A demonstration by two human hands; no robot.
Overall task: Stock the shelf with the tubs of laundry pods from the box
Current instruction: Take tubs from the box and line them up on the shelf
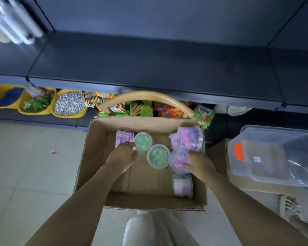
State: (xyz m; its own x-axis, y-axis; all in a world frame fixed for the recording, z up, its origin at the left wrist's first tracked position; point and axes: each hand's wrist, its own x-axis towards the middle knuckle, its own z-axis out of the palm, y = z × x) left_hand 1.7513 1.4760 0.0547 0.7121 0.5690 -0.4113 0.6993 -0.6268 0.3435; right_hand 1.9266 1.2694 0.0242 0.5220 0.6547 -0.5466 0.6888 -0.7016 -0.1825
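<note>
As left grip (122, 156) rests against green tub (143, 142) — right grip (200, 164) holds purple tub (176, 159)

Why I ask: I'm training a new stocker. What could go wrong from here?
The right hand grips a purple tub by its rim one-handed; it could slip. The tilted purple tub just behind it may topple when that one lifts. The left hand touches a green tub beside a second green tub; lifting could knock that over.

Matt cardboard box (96, 150), clear glossy plastic tubs (157, 156), matt shelf (149, 68)
</note>
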